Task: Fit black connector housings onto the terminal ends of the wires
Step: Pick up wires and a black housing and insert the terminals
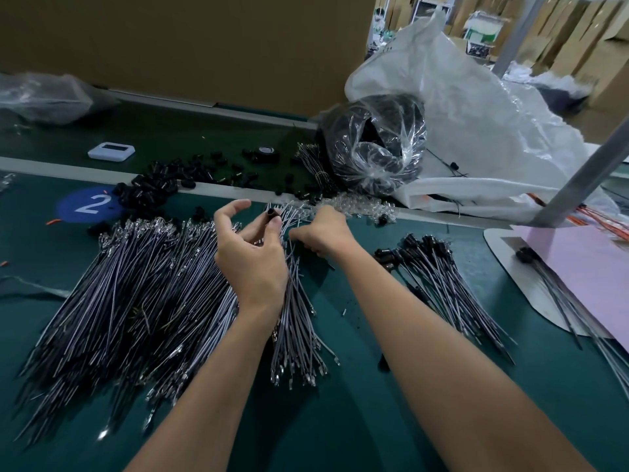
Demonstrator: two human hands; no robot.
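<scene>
The left hand (pixel 252 257) is pinching one black housing (pixel 272 215) between its fingers above the wires (pixel 296 318). The right hand (pixel 323 229) is curling into them, its grip hidden. Likely risks: snagging neighbouring wires, or misaligning terminal and housing.

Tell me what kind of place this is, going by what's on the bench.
Probably a factory assembly bench for wire harnesses: heaps of cut wires with metal terminals, loose black connector housings beside a numbered station marker on the green bench, and stacked cardboard cartons behind.
</scene>
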